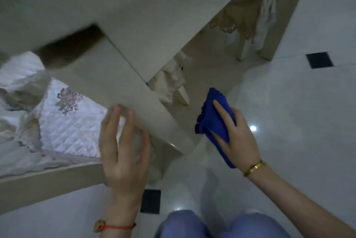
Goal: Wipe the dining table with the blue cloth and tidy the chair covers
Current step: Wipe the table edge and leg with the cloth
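Head view:
- Dining table [119, 6]: pale beige top, filling the upper left and centre of the frame; the image is blurred.
- Chair back rail [123, 83]: beige, slanting from centre left down to lower centre, in front of the table edge.
- Left hand [123, 147]: lower centre; fingers are held straight and laid against the lower end of the rail, nothing being grasped; a red cord bracelet [117, 226] is worn at the wrist.
- Right hand [237, 135]: right of centre; fingers are closed over the blue cloth [212, 120], which is bunched beneath the palm and held above the floor, just right of the rail; a gold bangle [254, 167] is worn.
- Chair cover [65, 118]: quilted white with floral print, at lower left.
- Lace cover [235, 20]: seen on a second chair at upper right.
- Floor [298, 112]: glossy white tile with black insets.
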